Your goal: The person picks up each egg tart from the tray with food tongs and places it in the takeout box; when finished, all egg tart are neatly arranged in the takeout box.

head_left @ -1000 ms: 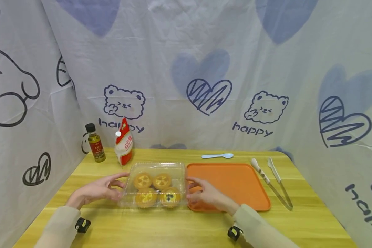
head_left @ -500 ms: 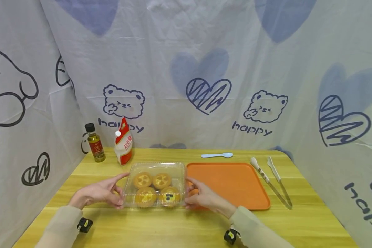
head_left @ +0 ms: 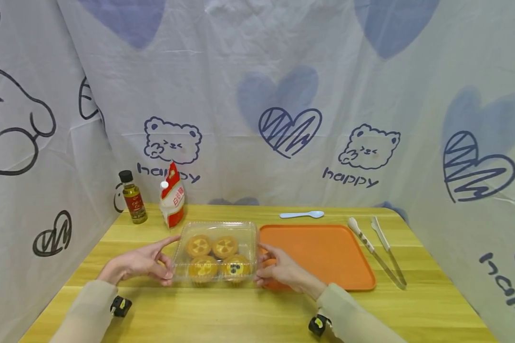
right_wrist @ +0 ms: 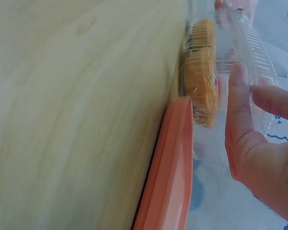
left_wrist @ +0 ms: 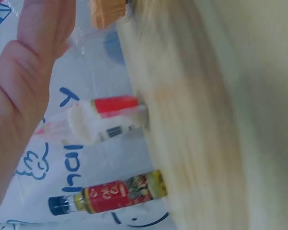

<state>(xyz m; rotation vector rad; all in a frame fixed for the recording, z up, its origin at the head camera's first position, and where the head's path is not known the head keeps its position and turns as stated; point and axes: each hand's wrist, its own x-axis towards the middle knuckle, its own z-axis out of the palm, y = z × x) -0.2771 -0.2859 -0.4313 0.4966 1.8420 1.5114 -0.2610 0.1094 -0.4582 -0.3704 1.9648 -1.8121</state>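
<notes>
A clear plastic lid (head_left: 245,233) lies over several round golden tarts (head_left: 202,267), one with dark bits on top. My left hand (head_left: 142,263) grips the lid's left edge; in the left wrist view that contact is cut off by the frame's edge. On the right edge, my right hand (head_left: 283,270) pinches the lid between thumb and fingers. The right wrist view shows the lid (right_wrist: 249,40) raised above the tarts (right_wrist: 200,84), which sit in a clear plastic base. Most of that base is hard to make out.
Right of the tarts lies an orange tray (head_left: 322,257), with tongs (head_left: 386,257) past it. A pale blue spoon (head_left: 301,215) lies behind the tray. At back left stand an oil bottle (head_left: 134,202) and a red-and-white bag (head_left: 172,200). A printed cloth (head_left: 240,57) hangs behind the table.
Both hands have closed in on the lid's edges. The lid has risen slightly, and the front tarts' lower sides now show beneath its front edge.
</notes>
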